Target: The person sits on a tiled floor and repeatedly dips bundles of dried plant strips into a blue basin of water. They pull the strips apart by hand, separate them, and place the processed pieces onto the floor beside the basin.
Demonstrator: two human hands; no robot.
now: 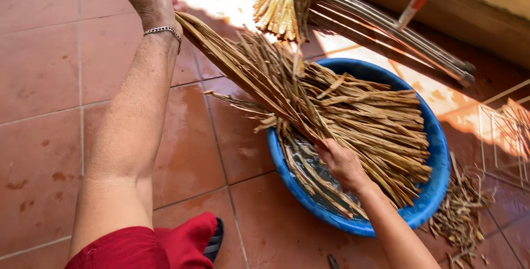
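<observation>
A long bundle of dry tan reed strips (331, 100) slants from the upper left down into a round blue basin (436, 136) holding a little water. My left hand (150, 0), with a silver bracelet on its wrist, grips the bundle's upper end near the top of the view. My right hand (341, 161) is inside the basin, closed on several strips at the wet lower end. The strips fan out across the basin toward its right rim.
Wet terracotta floor tiles (49, 136) surround the basin. A second upright sheaf of pale straws (281, 1) stands behind it. Metal rods (397, 32) lie along the wall at upper right. Loose strip scraps (461, 214) litter the floor right of the basin. Red clothing (143, 247) shows below.
</observation>
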